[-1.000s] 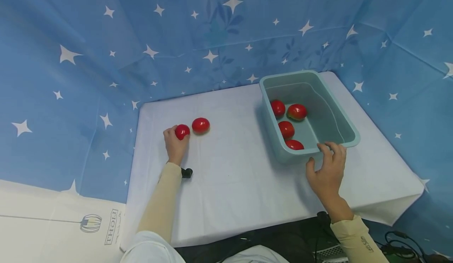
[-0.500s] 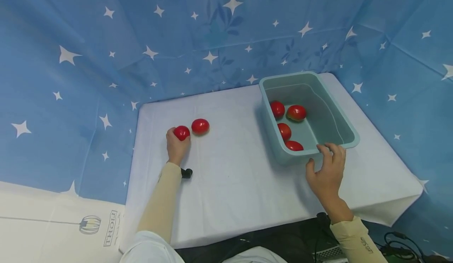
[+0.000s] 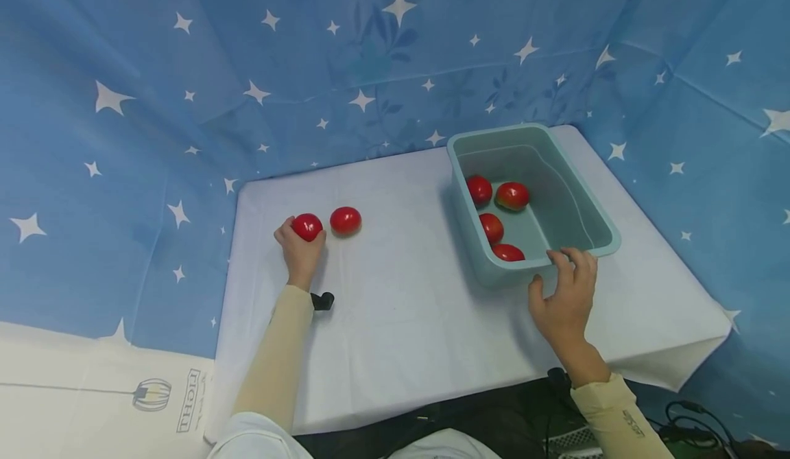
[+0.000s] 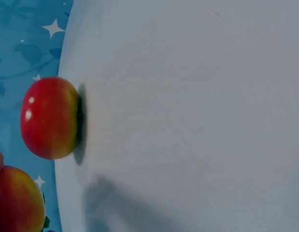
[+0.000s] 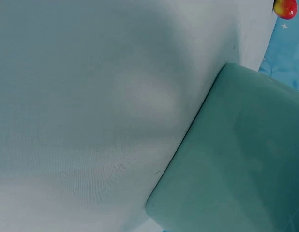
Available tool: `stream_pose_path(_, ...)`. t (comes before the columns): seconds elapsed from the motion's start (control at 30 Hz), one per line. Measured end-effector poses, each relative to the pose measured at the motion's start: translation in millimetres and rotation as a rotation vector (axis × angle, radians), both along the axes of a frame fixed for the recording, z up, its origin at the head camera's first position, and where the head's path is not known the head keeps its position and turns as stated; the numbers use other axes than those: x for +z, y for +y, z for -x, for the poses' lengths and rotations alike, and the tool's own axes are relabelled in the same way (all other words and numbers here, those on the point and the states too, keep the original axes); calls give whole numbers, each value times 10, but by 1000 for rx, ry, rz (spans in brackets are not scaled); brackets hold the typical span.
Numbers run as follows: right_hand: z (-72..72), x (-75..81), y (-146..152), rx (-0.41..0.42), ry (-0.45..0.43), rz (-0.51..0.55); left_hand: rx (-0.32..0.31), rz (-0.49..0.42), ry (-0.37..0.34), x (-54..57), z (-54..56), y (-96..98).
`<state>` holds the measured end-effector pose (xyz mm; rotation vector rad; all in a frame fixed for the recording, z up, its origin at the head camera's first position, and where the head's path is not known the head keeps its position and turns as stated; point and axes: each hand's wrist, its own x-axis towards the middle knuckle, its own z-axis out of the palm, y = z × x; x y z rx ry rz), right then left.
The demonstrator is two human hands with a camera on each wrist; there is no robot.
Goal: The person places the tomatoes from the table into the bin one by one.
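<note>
My left hand (image 3: 300, 252) grips a glossy red fruit (image 3: 307, 227) at the table's left part; in the left wrist view this fruit (image 4: 16, 200) shows red-to-yellow shading and a green bit. Beside it, a second red fruit (image 3: 345, 220) lies on the white cloth, also seen as an oval red-and-yellow fruit (image 4: 50, 118). My right hand (image 3: 564, 298) holds the near rim of a blue-green plastic bin (image 3: 586, 198), fingers bent over the rim and thumb near the outer wall. Several red fruits (image 3: 512, 196) lie on the bin's left side.
A white cloth (image 3: 395, 308) covers the table. Blue star-patterned curtains (image 3: 278, 68) hang behind and at both sides. A cream panel with a printed lamp (image 3: 151, 394) is at lower left. Black cables (image 3: 697, 425) lie at lower right, beyond the table's front edge.
My left hand has moved slightly left with the fruit, which now looks larger and farther from its neighbour. My right hand has stayed at the bin's rim. The head view has shifted a little.
</note>
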<state>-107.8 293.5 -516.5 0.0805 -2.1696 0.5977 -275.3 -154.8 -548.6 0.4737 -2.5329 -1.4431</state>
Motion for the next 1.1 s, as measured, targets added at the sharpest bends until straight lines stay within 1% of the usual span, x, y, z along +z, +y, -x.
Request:
stream_pose_path(0.13,3,-4,5,2,-2,2,9,-34,40,133,26,72)
stream_pose_path(0.23,9,0,5,-3,-1,0,0,-63,61,246,50,146)
stream_pose_path(0.4,11,2,2,-9,-3,-1,-44,-125,77,401,65,322)
stream_pose_path(0.5,8,0,-1,-10,-9,1,-74,-153,69,477,63,440)
stream_pose_path(0.6,8,-1,-1,-11,-5,4,-110,-168,88,526,61,562)
stream_pose_path(0.73,4,-6,4,-11,-1,9,-166,-152,150,564,44,727)
stream_pose_path(0.83,4,-8,5,-11,1,13,-208,-131,182,594,22,841)
stream_pose_path(0.93,0,-10,4,-12,-2,13,-247,-114,200,628,9,941)
stream_pose_path(1.1,0,-10,3,-4,-10,12,-287,-97,217,707,-3,1074)
